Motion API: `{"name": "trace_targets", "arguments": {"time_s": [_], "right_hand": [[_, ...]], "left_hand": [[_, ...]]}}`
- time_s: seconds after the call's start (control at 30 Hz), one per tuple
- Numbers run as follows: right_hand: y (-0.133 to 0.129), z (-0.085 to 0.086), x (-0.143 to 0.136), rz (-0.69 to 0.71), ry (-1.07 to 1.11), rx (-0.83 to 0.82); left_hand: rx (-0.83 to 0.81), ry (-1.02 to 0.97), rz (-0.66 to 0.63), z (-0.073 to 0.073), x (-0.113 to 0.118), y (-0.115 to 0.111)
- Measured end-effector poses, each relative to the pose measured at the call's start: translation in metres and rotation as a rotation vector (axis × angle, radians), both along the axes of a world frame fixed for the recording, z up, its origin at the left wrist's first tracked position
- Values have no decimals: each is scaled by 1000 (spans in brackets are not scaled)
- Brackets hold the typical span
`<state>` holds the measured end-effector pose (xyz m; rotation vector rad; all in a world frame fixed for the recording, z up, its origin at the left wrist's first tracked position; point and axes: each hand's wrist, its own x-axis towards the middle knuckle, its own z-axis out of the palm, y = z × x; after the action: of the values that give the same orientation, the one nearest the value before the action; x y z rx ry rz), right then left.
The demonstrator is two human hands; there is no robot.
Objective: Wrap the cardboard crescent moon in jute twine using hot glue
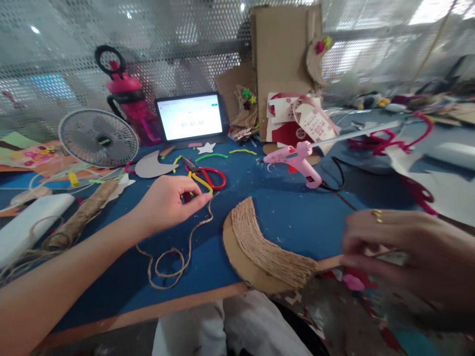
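Observation:
My left hand is closed in a pinch on a thin jute twine, whose loose loop lies on the blue table. Just beyond the fingers lie red-handled scissors and a bent yellow pipe cleaner. In front of me, at the table's near edge, rests a crescent-shaped cardboard piece, its inner band covered with rows of twine. My right hand, blurred, hovers at the right near the table edge with fingers curled together; whatever they may hold is hidden.
A pink glue gun with a glue stick and black cord stands beyond the crescent. At the left are a fan, a pink bottle and a twine bundle. A tablet and cardboard panel stand behind.

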<state>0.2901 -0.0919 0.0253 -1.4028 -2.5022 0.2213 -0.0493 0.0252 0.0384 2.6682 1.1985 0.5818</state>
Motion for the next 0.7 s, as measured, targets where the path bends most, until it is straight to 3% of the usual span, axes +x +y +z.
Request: {"name": "trace_targets", "arguments": {"time_s": [0.17, 0.27, 0.37, 0.57, 0.7], "right_hand": [[55, 13, -46, 254, 0, -16], [81, 8, -68, 351, -57, 32], [97, 1, -80, 410, -133, 76], [105, -8, -84, 344, -124, 26], [105, -11, -86, 291, -81, 26]], "left_hand": [[-2, 241, 118, -7, 6, -6], [-42, 221, 147, -18, 10, -2], [-42, 164, 97, -28, 12, 7], [0, 9, -38, -34, 14, 13], [-183, -251, 1, -29, 22, 4]]}}
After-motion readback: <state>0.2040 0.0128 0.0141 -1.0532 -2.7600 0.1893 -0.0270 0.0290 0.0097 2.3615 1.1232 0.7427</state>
